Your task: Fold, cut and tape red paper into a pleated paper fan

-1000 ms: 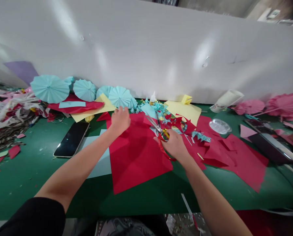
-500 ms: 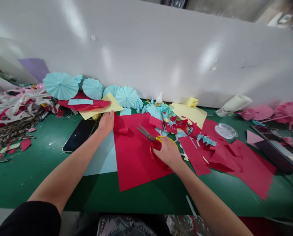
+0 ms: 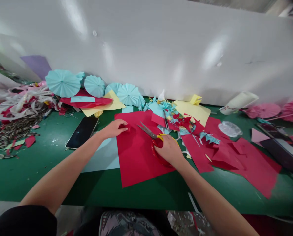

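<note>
A large red paper sheet (image 3: 138, 157) lies over a light blue sheet (image 3: 103, 157). My left hand (image 3: 115, 127) is at the red sheet's upper left, thumb and fingertips close together around a small red piece (image 3: 127, 130) that barely shows. In my right hand (image 3: 169, 149) are scissors (image 3: 148, 131) with red and yellow handles, held over the right part of the sheet. Their blades are slightly apart and point to the upper left.
A black phone (image 3: 82, 132) lies left of the sheets. Light blue pleated paper rosettes (image 3: 63, 83) stand along the white wall. Paper scraps (image 3: 168, 106) and more red paper (image 3: 254, 167) lie to the right. A clear plastic lid (image 3: 230, 128) is farther right.
My left hand has moved from the red sheet's top left corner down and to the right, onto the sheet. The right hand still holds the scissors in nearly the same place.
</note>
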`<move>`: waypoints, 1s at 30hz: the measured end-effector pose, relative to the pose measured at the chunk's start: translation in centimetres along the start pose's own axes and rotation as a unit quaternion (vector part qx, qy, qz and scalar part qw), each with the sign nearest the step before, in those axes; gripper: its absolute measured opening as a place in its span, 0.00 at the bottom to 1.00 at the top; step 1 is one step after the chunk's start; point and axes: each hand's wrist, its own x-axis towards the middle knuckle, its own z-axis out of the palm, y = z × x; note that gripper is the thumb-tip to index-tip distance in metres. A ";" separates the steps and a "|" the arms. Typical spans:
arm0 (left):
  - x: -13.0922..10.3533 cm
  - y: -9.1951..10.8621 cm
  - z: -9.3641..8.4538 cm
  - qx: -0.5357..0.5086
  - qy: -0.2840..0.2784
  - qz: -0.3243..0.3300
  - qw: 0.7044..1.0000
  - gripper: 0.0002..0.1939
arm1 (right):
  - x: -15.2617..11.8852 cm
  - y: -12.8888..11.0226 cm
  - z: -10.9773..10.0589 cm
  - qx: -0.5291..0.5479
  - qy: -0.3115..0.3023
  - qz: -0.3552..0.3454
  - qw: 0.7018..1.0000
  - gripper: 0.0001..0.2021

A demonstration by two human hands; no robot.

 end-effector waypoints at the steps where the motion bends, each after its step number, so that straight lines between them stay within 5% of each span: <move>1: 0.0 0.1 0.4 0.001 0.003 0.004 1.000 0.07 | 0.0 0.0 0.0 -0.001 0.000 0.001 1.000 0.23; 18: -1.5 1.3 2.0 -0.134 0.098 -0.001 0.986 0.05 | 0.0 0.2 0.5 0.004 0.023 -0.001 1.000 0.24; 25: -2.1 2.5 2.5 -0.259 0.074 -0.015 0.963 0.09 | 0.2 0.2 0.5 0.058 0.057 0.019 0.997 0.24; 30: -3.1 4.6 3.8 -0.346 0.015 -0.013 0.938 0.07 | 0.2 -0.2 -0.1 0.248 0.059 0.080 0.964 0.18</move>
